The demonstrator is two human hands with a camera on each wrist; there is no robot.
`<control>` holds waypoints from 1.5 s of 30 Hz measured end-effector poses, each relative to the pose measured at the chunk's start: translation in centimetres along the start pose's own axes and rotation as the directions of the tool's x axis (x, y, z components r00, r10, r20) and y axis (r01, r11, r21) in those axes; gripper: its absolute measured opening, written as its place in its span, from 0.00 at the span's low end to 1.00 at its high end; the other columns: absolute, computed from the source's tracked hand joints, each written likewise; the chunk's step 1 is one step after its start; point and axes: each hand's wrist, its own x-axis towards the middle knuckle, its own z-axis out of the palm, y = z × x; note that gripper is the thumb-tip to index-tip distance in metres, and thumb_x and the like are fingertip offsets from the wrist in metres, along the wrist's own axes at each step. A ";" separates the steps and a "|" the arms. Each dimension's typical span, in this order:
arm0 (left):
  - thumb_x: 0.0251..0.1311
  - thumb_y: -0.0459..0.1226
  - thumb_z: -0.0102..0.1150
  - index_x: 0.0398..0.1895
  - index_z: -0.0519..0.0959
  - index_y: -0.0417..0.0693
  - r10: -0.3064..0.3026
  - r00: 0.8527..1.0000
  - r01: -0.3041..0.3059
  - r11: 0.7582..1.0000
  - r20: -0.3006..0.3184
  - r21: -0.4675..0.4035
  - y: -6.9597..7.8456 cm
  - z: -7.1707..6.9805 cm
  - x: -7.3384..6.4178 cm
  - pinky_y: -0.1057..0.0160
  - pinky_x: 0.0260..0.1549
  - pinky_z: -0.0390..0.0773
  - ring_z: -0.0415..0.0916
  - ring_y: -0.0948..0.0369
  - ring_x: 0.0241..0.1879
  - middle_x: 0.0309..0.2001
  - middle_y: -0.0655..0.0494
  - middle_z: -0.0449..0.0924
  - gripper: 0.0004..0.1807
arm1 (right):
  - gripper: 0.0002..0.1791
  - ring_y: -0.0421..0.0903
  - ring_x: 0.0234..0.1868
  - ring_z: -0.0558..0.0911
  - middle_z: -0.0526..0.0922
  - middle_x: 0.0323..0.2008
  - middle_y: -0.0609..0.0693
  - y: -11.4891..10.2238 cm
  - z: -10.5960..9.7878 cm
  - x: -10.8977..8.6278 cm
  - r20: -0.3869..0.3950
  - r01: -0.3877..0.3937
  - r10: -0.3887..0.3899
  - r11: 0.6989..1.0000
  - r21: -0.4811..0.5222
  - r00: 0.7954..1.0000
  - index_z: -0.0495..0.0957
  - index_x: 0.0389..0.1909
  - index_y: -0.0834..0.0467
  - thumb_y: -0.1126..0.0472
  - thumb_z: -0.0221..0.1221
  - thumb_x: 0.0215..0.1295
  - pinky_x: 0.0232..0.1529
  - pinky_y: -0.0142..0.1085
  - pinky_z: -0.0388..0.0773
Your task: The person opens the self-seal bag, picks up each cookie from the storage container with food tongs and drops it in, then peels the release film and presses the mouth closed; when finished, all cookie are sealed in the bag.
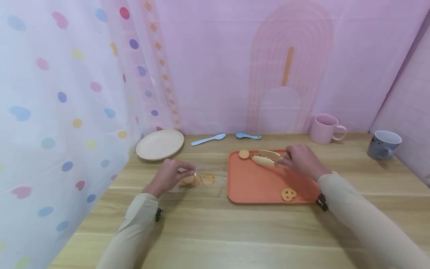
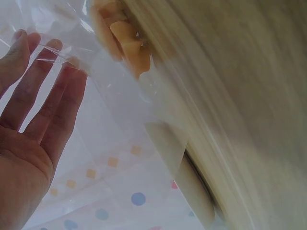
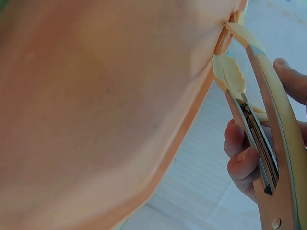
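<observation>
a wooden table (image 1: 208, 235) holds everything, set before patterned curtains (image 1: 215, 67). on it lies an orange tray (image 1: 255, 183); left of that, a clear bag (image 1: 219, 172) with biscuits (image 1: 208, 179) inside. a cream plate (image 1: 160, 145) sits behind the left hand (image 1: 169, 175), whose thumb and fingers pinch the bag's edge. the right hand (image 1: 304, 160), above the tray, grips cream-tipped tongs (image 1: 263, 161), their tips parted just beside a round biscuit (image 1: 244, 154) at the tray's far left corner. a pink mug (image 1: 321, 130) and a grey mug (image 1: 384, 145) stand at the right, two blue spoons (image 1: 208, 139) at the back. smallest, a biscuit with cut-out holes (image 1: 288, 194) lies by the tray's near edge.
</observation>
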 end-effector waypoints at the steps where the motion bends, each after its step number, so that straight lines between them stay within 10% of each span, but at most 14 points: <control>1: 0.58 0.34 0.70 0.39 0.89 0.43 -0.005 1.000 0.005 1.000 0.007 -0.003 0.0 0.1 -0.1 0.57 0.40 0.89 0.89 0.52 0.44 0.40 0.49 0.91 0.07 | 0.23 0.41 0.20 0.67 0.68 0.15 0.46 0.0 0.1 -0.2 0.003 -0.003 0.003 1.000 0.007 1.000 0.71 0.17 0.57 0.50 0.69 0.62 0.21 0.31 0.62; 24: 0.59 0.34 0.69 0.41 0.89 0.41 -0.007 1.000 0.007 1.000 0.010 -0.022 0.1 0.5 -0.1 0.59 0.39 0.89 0.88 0.50 0.45 0.42 0.46 0.90 0.08 | 0.21 0.34 0.19 0.65 0.71 0.16 0.40 -5.6 0.4 -2.9 -0.074 0.208 -0.204 0.977 0.049 0.976 0.72 0.19 0.51 0.43 0.70 0.57 0.21 0.27 0.61; 45: 0.59 0.33 0.68 0.39 0.89 0.42 0.019 1.000 -0.020 1.000 0.009 0.008 0.3 0.4 0.1 0.58 0.38 0.89 0.89 0.51 0.43 0.41 0.48 0.91 0.07 | 0.23 0.35 0.19 0.65 0.67 0.15 0.40 -9.9 4.4 0.2 0.027 0.233 -0.241 0.958 0.168 0.970 0.70 0.18 0.52 0.45 0.70 0.59 0.21 0.26 0.59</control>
